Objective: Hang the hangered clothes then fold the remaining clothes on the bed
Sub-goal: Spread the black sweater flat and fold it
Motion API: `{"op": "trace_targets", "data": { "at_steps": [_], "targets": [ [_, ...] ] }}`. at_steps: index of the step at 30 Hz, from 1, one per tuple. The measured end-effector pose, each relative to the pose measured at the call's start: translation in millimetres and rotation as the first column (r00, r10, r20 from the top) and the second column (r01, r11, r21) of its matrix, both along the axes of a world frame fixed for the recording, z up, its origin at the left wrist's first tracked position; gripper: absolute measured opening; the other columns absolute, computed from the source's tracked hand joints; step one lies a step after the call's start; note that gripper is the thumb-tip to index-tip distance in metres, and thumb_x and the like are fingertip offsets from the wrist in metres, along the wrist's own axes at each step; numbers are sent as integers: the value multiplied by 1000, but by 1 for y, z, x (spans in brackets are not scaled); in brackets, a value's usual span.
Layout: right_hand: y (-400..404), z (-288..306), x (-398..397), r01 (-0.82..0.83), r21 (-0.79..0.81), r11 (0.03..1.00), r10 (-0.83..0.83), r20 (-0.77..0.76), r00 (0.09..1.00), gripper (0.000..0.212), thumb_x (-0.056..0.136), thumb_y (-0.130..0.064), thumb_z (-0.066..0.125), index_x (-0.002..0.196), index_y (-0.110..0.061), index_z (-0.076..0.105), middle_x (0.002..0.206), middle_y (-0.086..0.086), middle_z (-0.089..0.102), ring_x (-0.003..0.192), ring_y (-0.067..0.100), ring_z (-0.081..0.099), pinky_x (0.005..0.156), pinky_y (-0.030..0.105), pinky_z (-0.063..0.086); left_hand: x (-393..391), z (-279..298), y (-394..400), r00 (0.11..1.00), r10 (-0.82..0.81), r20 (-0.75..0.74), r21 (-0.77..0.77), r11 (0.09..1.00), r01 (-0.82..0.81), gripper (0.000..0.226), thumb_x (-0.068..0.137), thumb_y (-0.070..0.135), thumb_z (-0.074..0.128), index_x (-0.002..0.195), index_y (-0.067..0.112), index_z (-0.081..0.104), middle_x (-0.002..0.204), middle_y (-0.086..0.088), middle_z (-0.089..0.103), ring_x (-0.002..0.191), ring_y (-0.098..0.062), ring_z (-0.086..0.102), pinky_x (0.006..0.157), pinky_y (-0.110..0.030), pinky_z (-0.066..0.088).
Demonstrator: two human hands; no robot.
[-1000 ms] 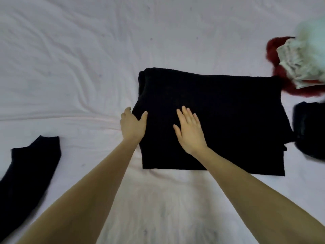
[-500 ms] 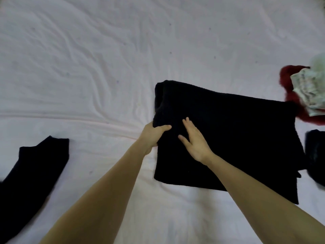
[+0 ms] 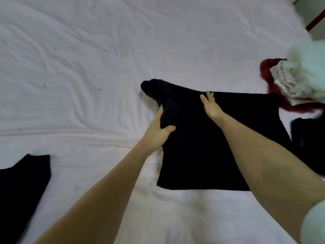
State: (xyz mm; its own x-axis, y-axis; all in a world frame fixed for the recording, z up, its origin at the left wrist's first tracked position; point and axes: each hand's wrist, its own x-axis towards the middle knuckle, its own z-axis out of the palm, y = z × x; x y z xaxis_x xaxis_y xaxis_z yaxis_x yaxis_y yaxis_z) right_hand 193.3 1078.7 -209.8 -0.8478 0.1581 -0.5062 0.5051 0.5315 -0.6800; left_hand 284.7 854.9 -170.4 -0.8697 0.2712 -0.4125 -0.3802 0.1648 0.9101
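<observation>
A black knit garment (image 3: pixel 211 147) lies partly folded on the white bed sheet (image 3: pixel 79 67), right of centre. My left hand (image 3: pixel 161 128) grips its left edge, which is lifted and bunched off the sheet. Flat on top of the garment near its far edge rests my right hand (image 3: pixel 211 106), fingers straight and together, holding nothing.
Another black garment (image 3: pixel 21 187) lies at the lower left. At the right edge sit a dark red cloth (image 3: pixel 267 73) under a pale patterned cloth (image 3: pixel 288 81), with a further black piece (image 3: pixel 309 138) below them. A red bar (image 3: pixel 314 20) shows at the top right corner.
My left hand went from lying open beside the garment to gripping its left edge and lifting it. My right hand slid farther up the garment.
</observation>
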Motion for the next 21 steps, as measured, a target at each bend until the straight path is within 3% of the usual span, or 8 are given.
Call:
{"op": "trace_targets", "data": {
  "at_steps": [3,5,9,11,14,17,19,21],
  "targets": [
    [-7,-5,30,111,-202,973,-116,-13,993,62,101,-55,23,154,-29,5,162,-7,5,147,17,13,121,38,10,-5,-5,29,1000,14,0,-1,1000,-14,84,90,12,55,148,51,10,140,21,46,115,5,50,96,-19,42],
    [-5,-3,67,108,-267,958,-120,-31,992,62,99,-58,24,154,-33,5,161,-9,6,147,13,13,121,39,11,-5,0,53,999,49,-3,-29,998,-49,84,90,14,56,148,52,9,139,17,49,111,5,55,93,-19,45],
    [0,0,175,193,-484,853,-133,155,979,64,93,-66,33,150,-45,14,159,-12,16,143,9,21,121,43,16,-4,22,86,994,109,13,-62,992,-108,83,92,11,55,151,45,8,140,15,48,105,7,55,86,-13,44],
    [16,10,206,218,-522,824,-105,237,966,67,90,-68,38,150,-39,24,156,-8,27,140,9,30,119,35,22,-3,34,101,992,124,19,-91,988,-122,83,92,11,54,151,44,7,141,14,48,107,4,56,88,-15,45],
    [63,36,173,297,-639,710,-134,291,947,57,101,-52,27,147,-20,34,147,4,45,129,17,49,108,30,36,-3,56,134,994,104,-18,-158,982,-105,84,91,12,56,151,45,8,134,16,51,104,5,56,86,-13,42],
    [107,79,113,278,-700,658,-196,197,961,53,101,-49,32,143,-17,41,135,8,56,113,19,61,99,32,46,-2,74,172,998,12,-58,-267,963,-27,86,88,12,57,152,43,8,97,23,56,83,3,61,68,-6,47],
    [139,99,83,230,-680,696,-189,135,973,49,98,-51,42,137,-22,47,128,3,60,112,19,61,97,34,49,1,83,209,990,-122,-70,-337,937,92,87,87,13,56,152,41,7,94,13,63,81,-15,68,71,-16,54],
    [170,111,66,199,-581,789,-147,135,980,58,85,-62,56,131,-25,53,123,-3,64,111,17,62,95,35,50,6,85,254,957,-276,-86,-391,893,222,88,85,15,55,154,37,5,98,2,69,72,-19,68,73,-32,57]
  ]
}}
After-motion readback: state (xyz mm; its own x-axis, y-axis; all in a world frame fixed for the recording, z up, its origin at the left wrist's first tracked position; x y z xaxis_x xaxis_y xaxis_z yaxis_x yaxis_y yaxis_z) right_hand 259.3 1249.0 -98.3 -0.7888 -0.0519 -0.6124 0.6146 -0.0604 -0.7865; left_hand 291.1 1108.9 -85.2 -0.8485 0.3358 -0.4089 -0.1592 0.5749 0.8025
